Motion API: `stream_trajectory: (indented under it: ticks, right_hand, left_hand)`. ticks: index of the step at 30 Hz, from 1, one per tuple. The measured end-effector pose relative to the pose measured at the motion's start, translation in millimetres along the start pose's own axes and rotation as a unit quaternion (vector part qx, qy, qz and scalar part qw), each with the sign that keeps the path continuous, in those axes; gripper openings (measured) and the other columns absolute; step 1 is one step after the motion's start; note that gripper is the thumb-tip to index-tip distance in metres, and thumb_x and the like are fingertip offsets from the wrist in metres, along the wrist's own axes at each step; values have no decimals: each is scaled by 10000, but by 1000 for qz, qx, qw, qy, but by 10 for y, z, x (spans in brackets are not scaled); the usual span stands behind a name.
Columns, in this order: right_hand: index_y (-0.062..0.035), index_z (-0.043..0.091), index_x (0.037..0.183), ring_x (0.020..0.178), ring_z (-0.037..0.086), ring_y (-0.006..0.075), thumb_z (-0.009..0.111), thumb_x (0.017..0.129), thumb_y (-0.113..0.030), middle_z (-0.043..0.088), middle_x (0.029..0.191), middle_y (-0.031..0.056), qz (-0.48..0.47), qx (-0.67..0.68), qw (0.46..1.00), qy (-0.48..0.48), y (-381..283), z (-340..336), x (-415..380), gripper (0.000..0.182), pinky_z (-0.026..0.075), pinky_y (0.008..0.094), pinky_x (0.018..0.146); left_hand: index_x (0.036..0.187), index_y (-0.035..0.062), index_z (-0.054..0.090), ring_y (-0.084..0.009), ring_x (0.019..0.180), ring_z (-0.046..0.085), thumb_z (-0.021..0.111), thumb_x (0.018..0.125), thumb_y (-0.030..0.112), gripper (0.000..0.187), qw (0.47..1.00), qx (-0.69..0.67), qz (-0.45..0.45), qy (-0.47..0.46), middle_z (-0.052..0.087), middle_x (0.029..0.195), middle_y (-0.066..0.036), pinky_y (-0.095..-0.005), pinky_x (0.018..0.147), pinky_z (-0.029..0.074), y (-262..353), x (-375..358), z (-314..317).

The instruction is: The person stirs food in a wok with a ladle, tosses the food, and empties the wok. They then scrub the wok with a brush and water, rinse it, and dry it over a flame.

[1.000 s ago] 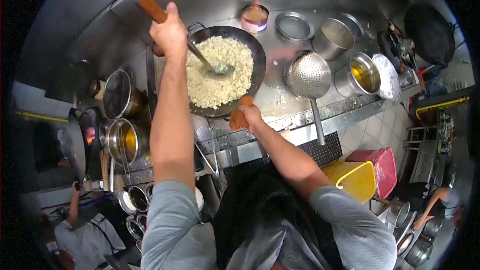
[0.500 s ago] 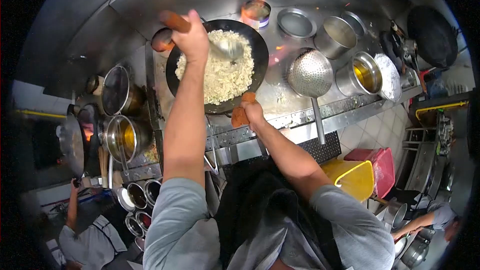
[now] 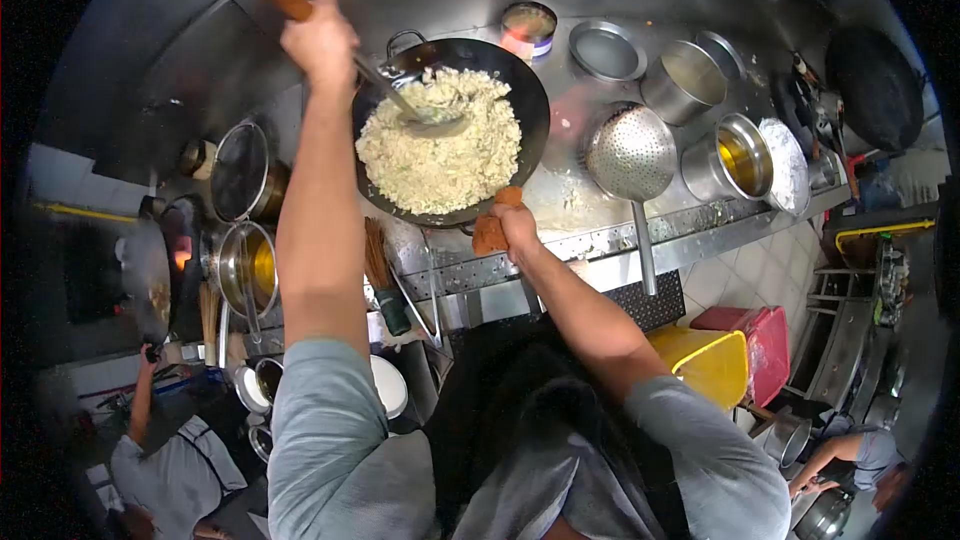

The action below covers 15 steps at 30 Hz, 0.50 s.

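A black wok (image 3: 537, 90) full of pale fried rice (image 3: 440, 165) sits on the stove. My left hand (image 3: 322, 43) is closed around the wooden handle of a metal ladle (image 3: 435, 124), whose bowl rests in the upper part of the rice and is slightly blurred. At the wok's near rim, my right hand (image 3: 518, 228) grips a folded orange-brown cloth (image 3: 490, 234) against the handle there, which the cloth mostly hides. A wire-like loop handle (image 3: 405, 39) shows on the wok's far side.
Right of the wok lie a perforated strainer (image 3: 632, 152), an open can (image 3: 528, 28), a metal plate (image 3: 607, 50) and pots (image 3: 685, 83), one with yellow oil (image 3: 740, 155). A bamboo brush (image 3: 388, 285) is below the wok. Co-workers (image 3: 180, 470) stand at both lower sides.
My left hand has moved up and left, and the ladle's bowl has shifted left in the rice. Flames behind the wok and can are gone. The brush has come into view.
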State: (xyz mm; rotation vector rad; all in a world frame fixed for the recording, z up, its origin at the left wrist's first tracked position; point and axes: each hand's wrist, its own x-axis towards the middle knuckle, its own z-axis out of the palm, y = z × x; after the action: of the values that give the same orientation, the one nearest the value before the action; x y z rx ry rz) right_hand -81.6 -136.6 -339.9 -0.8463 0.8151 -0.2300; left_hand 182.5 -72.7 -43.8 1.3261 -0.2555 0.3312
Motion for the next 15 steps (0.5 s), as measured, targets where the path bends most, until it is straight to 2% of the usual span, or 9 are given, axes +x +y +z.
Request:
stream_trajectory:
  ticks: [3,4,5,7,8,11,12,13,15]
  right_hand:
    - [33,525,1105,780,663,288,571,834,-42,634,913,147,23,7,1000,-1,-20,24,-63,285,560,403,678]
    - [31,523,1103,782,662,289,575,832,-41,633,919,151,26,-3,1000,2,-52,19,-81,286,560,402,681]
    - [31,523,1103,782,662,289,575,832,-41,633,919,151,27,-6,1000,-3,-82,24,-110,286,560,402,681]
    - [32,515,1111,798,661,291,579,830,-41,632,934,155,41,-6,999,-9,-169,50,-150,297,559,400,697]
    - [30,511,1111,812,660,291,585,827,-40,630,938,156,50,9,998,-22,-204,50,-173,302,558,399,711]
    - [31,509,1114,822,659,297,606,836,-61,630,943,154,47,-11,999,-23,-164,-6,-109,309,557,406,717]
    - [27,509,1099,814,659,298,627,851,-86,627,949,159,69,5,998,-13,-153,-11,-100,296,559,417,710]
    - [27,509,1099,814,659,298,627,851,-86,627,949,159,69,3,998,-14,-160,-13,-100,296,559,417,710]
    - [-9,522,1114,805,663,277,664,852,-161,640,935,141,79,19,997,-16,-151,-4,-121,335,561,416,678]
  left_hand:
    - [650,73,489,-122,382,453,637,930,204,343,992,-99,26,-68,479,489,-12,-297,373,379,355,172,-454]
    - [646,66,475,-131,376,447,620,940,193,351,996,61,60,25,461,481,-13,-302,375,389,248,-88,-419]
    - [648,60,460,-141,367,437,610,940,171,347,994,88,30,56,453,486,-20,-307,376,399,-84,-245,-382]
    - [684,51,461,-146,365,435,616,936,158,315,998,-61,-7,12,456,498,-26,-307,373,394,-525,-184,-453]
    - [731,52,469,-140,382,444,633,930,155,277,997,-66,-25,-16,453,507,-20,-302,384,388,-397,-86,-495]
    - [731,54,473,-139,402,452,632,929,146,270,998,-67,-17,-12,447,513,-6,-295,403,384,435,-77,-499]
    - [703,68,481,-132,422,461,637,923,139,280,994,-98,-10,-41,477,534,-8,-297,428,392,568,-210,-575]
    - [703,68,481,-132,422,461,637,923,139,280,994,-98,-9,-39,477,534,-8,-297,428,392,307,-347,-552]
    - [680,82,503,-122,439,477,631,928,134,284,995,91,39,-18,509,551,-12,-298,439,395,-422,-663,-546]
